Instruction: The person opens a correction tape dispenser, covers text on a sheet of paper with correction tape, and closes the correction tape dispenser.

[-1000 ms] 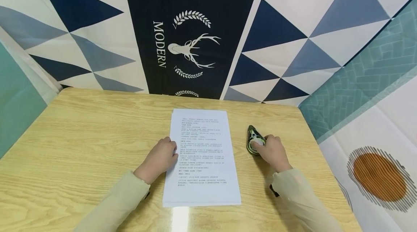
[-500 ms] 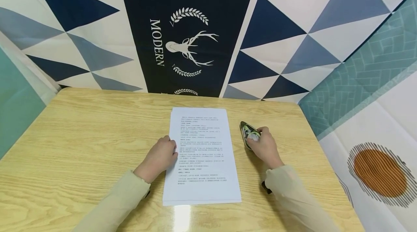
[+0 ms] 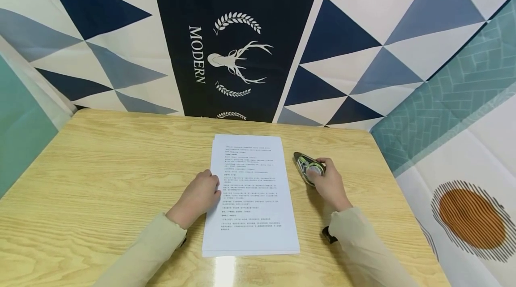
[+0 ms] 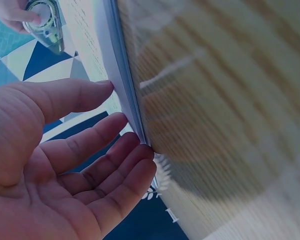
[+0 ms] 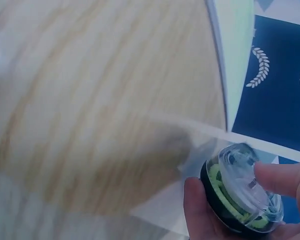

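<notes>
A stack of printed white paper lies on the wooden table in front of me. At its left edge is my left hand; in the left wrist view the loosely bent fingers touch the side of the stack, with the thumb tip by its top edge. My right hand, to the right of the stack, holds a correction tape dispenser between thumb and fingers. The dispenser has a clear cover over green and dark parts. Its narrow end points away and left, toward the paper, without touching it.
The wood-grain table extends to both sides of the paper. Behind it hangs a patterned cloth with triangles and a deer head. Another light cloth borders the table on the right.
My right hand has shifted a little left toward the paper, and the correction tape dispenser has turned so its narrow end points more to the left. My left hand stays at the paper's edge.
</notes>
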The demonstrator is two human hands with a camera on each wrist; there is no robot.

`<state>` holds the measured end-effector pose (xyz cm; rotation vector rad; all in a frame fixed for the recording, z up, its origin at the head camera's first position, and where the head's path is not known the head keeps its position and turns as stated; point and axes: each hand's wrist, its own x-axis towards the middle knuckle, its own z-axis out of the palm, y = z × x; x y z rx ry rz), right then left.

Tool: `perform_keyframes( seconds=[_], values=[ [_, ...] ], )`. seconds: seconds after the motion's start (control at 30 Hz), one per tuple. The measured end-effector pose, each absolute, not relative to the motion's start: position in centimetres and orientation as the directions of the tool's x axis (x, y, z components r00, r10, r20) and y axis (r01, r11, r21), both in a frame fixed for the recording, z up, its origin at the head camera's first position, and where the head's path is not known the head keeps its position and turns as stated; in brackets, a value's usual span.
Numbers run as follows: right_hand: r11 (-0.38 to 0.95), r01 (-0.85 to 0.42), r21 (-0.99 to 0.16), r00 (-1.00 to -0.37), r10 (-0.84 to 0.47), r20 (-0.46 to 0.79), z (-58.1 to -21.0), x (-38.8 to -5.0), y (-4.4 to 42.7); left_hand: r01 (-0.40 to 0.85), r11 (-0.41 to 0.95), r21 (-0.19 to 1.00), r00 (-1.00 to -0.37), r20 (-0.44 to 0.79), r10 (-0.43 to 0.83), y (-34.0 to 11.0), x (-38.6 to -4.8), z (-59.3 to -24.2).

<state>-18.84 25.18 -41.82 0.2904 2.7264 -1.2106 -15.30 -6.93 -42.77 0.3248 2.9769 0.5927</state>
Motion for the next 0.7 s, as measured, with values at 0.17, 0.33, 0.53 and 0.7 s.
perform_keyframes(
  seconds=[0.17,0.33,0.53,0.7],
  values=[
    [0.654,0.158,-0.739,-0.985,0.057,-0.16,-41.0,-18.3,25.1,0.197,0.903,0.381,-0.972,-0.041,0.229,-7.0,-15.2,-42.9],
    [0.662,0.075,-0.746,-0.993,-0.021,-0.119,-40.5,-18.1,24.8,0.209,0.903,0.375,-0.971,-0.028,0.236,-7.0,-15.2,-43.1],
    [0.602,0.016,-0.798,-0.985,-0.126,-0.114,-40.1,-17.8,23.5,0.217,0.903,0.371,-0.97,-0.027,0.244,-7.0,-15.1,-43.1],
    [0.591,0.015,-0.807,-0.98,-0.153,-0.13,-40.0,-17.9,22.4,0.206,0.904,0.375,-0.971,-0.037,0.237,-7.1,-15.1,-43.2]
  ],
)
